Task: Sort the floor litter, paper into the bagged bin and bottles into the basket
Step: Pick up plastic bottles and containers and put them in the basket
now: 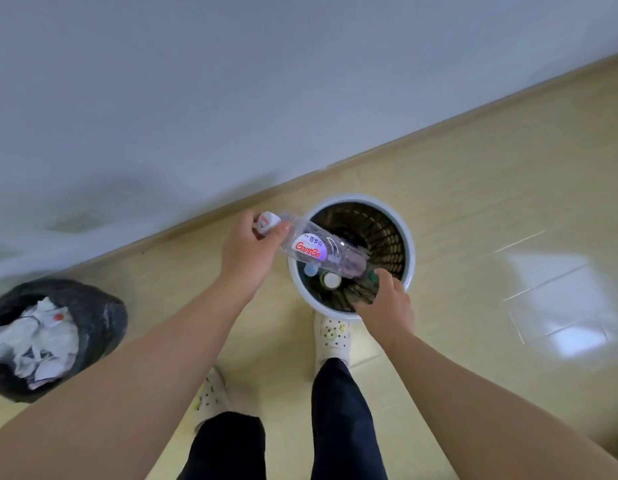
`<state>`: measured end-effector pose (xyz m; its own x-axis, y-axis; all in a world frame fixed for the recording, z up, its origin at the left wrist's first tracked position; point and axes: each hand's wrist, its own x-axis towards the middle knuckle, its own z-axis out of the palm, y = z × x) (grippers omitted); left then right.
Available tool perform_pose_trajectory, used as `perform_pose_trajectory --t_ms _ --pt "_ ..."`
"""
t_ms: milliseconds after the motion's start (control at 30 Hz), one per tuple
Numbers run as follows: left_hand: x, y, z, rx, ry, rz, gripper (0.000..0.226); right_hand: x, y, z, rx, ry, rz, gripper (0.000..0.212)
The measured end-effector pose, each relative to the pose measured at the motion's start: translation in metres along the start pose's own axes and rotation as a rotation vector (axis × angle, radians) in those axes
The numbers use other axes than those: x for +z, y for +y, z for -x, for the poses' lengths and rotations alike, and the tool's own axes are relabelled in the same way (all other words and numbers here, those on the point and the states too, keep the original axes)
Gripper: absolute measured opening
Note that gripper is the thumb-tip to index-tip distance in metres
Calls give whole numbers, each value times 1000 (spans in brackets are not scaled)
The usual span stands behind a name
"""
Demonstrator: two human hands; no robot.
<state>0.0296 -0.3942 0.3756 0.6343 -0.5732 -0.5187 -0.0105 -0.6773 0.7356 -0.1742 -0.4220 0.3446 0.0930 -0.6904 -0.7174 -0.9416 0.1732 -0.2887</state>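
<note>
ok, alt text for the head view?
Seen from above, a person's left grip pinches the white-capped end of a clear plastic bottle, tilted base-down over a white basket holding capped bottles; the right grip is at the base end, hold unclear. A black bagged bin of crumpled paper stands on the floor to the left.

Basket (409,244) by wall (231,98), bottle (314,249) slanting over its left rim, bottles (330,279) inside, paper (33,337) in bagged bin (103,306) far left.

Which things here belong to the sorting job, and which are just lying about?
Job: clear bottle, gripped by left hand; right hand at basket; capped bottles inside; bagged bin; crumpled paper.
Not job: white shoes; wall; floor.
</note>
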Motion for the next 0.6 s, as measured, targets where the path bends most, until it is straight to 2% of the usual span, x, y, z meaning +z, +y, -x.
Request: perform_pose_trajectory --t_ms 167,333,600 --pt "64 9 -14 -34 -29 -259 42 -18 36 -38 74 -64 -145 62" --pt "116 -5 -37 -104 -73 -432 30 -10 52 -68 113 -125 -265 58" --pt "183 -36 -68 -138 -120 -520 28 7 62 -108 118 -180 -381 52"
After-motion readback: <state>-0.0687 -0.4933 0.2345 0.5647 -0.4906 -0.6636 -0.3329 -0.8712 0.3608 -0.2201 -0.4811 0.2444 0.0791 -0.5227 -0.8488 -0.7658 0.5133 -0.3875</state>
